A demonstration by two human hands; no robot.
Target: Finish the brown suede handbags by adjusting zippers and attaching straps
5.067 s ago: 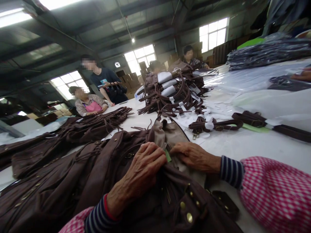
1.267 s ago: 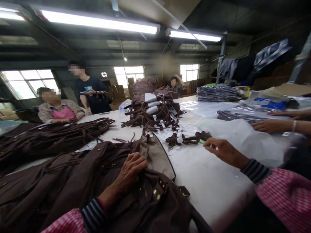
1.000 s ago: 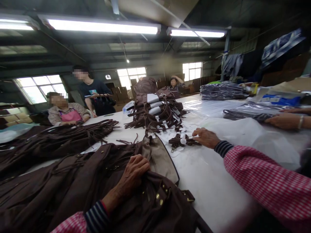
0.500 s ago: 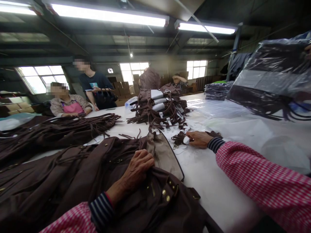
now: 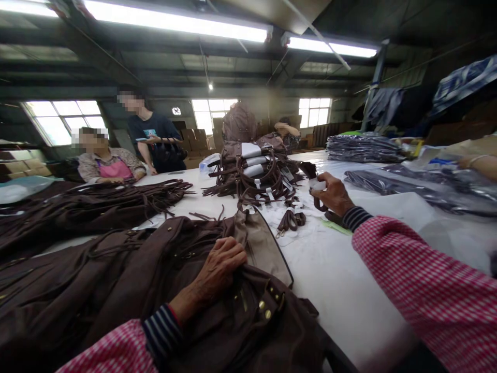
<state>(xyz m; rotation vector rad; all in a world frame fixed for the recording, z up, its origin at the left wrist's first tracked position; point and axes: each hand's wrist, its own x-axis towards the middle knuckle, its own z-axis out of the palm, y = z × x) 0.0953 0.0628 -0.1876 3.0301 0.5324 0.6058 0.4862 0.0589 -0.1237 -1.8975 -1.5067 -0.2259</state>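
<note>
My left hand (image 5: 219,269) is closed on the top edge of a dark brown bag (image 5: 279,326) with brass-coloured fittings. Beside those fingers the bag's beige lining (image 5: 264,246) shows at its opening. Over the white table, my right hand (image 5: 336,194) is lifted and closed round a bundled brown strap (image 5: 309,170) with a white wrap at its middle. Nearer to me lie more bundled straps (image 5: 289,220) with metal clips. A green piece (image 5: 336,226) lies under my right wrist.
Brown bags with handles are heaped (image 5: 252,166) mid-table; others lie at the left (image 5: 89,212). Plastic-wrapped bags are stacked (image 5: 365,147) far right, with another wrapped bag (image 5: 419,186) flat nearer. A person's forearm (image 5: 481,165) reaches in at right. Several people are across the table.
My right hand has picked the bundled strap up off the table, rising to the right. The left hand stays on the bag. At right, the upright plastic-wrapped bag has been laid flat.
</note>
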